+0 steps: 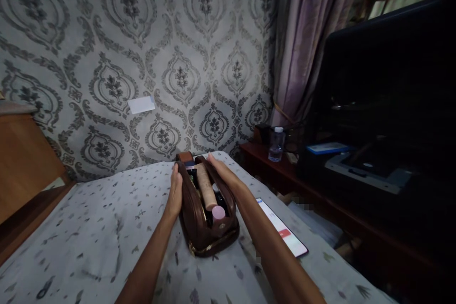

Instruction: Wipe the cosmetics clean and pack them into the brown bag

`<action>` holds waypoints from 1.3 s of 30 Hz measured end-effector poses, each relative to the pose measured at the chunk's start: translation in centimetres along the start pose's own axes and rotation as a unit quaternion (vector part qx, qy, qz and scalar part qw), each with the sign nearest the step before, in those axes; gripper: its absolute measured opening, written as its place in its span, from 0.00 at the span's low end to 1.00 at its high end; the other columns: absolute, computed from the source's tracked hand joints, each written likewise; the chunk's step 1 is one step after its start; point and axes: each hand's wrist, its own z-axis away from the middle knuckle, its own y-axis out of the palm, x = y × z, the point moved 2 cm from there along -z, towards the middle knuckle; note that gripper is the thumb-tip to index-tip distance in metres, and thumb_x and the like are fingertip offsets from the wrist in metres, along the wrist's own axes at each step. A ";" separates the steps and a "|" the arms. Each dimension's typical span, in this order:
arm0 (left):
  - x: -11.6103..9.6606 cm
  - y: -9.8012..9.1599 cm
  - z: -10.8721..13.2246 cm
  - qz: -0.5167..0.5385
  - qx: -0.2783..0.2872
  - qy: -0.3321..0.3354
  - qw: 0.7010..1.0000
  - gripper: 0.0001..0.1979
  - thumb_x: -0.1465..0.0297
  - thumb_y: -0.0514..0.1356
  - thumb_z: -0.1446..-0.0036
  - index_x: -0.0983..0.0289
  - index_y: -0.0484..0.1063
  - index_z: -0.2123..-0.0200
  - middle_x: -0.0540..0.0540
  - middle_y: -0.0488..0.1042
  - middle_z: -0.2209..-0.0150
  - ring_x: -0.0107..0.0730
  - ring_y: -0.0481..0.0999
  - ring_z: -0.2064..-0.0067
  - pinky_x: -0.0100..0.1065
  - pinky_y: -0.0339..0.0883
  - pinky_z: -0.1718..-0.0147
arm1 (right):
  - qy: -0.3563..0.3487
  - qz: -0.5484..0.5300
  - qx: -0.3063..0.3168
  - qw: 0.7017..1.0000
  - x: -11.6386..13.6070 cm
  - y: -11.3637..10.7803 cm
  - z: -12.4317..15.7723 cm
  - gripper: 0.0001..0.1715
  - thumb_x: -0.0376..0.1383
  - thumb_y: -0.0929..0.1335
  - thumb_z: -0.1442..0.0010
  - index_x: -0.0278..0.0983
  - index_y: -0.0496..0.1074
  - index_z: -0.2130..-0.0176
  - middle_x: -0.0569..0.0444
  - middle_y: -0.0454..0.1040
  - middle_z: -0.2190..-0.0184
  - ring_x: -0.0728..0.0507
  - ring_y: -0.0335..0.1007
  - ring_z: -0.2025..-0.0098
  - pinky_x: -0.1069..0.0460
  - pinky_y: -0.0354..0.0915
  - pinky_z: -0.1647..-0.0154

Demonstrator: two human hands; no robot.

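A brown leather toiletry bag [194, 221] with a gold zip lies unzipped on the bed. Flat against its left side rests my left hand [174, 194], fingers stretched out together. My right hand [225, 172] lies along the opposite upper edge, its fingers also extended. Between the two sides a beige tube [205, 187] is visible inside, with a pink round cap [218, 213] near the front end. Darker items beside them are too shadowed to name. To the right of the bag, partly behind my right forearm, is a phone [285, 232] with its screen lit.
The bed [89, 228] has a white leaf-patterned sheet and meets a patterned wall. At right stand a dark red table [261, 154], a clear bottle [276, 145] and a large dark screen [377, 80]. A wooden headboard [28, 156] rises at left.
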 end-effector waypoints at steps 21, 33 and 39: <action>-6.5 2.0 8.0 -0.232 0.069 0.017 0.970 0.55 0.54 0.68 0.57 0.63 0.44 0.32 0.66 0.31 0.29 0.54 0.33 0.29 0.55 0.38 0.34 | -0.032 0.053 -0.012 0.998 -0.5 1.2 -0.9 0.49 0.62 0.62 0.43 0.31 0.63 0.38 0.41 0.59 0.35 0.36 0.53 0.33 0.43 0.46 0.32; -7.6 3.2 8.1 -0.306 0.078 -0.005 0.949 0.45 0.59 0.59 0.48 0.74 0.46 0.33 0.72 0.31 0.30 0.54 0.31 0.29 0.50 0.38 0.34 | -0.035 0.060 -0.020 0.997 -0.6 1.6 -0.6 0.48 0.62 0.61 0.42 0.32 0.62 0.37 0.42 0.58 0.35 0.35 0.51 0.32 0.42 0.45 0.31; -7.9 3.2 8.2 -0.328 0.093 -0.005 0.940 0.44 0.58 0.58 0.46 0.76 0.46 0.33 0.73 0.31 0.30 0.54 0.30 0.29 0.50 0.39 0.34 | -0.073 0.095 -0.017 0.993 -0.6 1.8 -0.2 0.43 0.58 0.65 0.42 0.33 0.64 0.38 0.42 0.61 0.36 0.34 0.52 0.33 0.40 0.46 0.32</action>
